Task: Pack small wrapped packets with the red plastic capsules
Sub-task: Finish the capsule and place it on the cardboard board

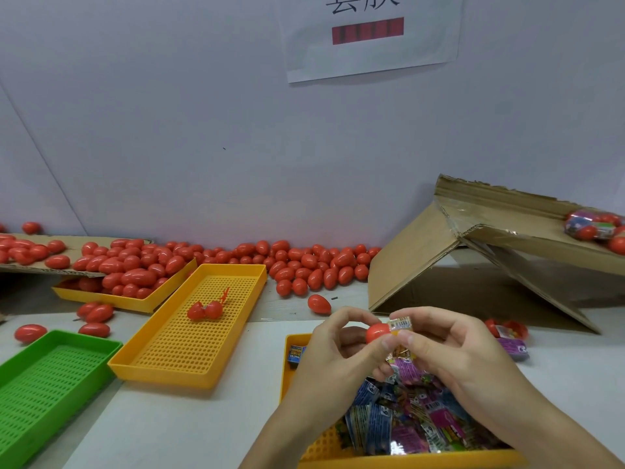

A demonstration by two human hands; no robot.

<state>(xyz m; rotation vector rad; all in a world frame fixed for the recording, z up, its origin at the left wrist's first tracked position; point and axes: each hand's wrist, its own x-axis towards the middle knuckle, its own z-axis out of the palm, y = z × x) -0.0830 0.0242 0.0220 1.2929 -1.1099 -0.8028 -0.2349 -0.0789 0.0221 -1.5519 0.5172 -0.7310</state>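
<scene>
packets [406, 424] in tray [406, 463], capsules [304, 265] behind

Wall sign [372, 35] cut off at top, packet tray [406, 460] at bottom, green tray [40, 377] at left.

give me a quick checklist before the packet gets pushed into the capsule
1. Left hand grips the red capsule: ok.
2. Right hand pinches the wrapped packet: ok.
3. Packet meets the capsule: ok, they touch.
4. Capsule open on the packet side: cannot tell, fingers hide it.
5. More packets in the yellow tray below: ok.
6. Spare capsules along the wall: ok.
</scene>
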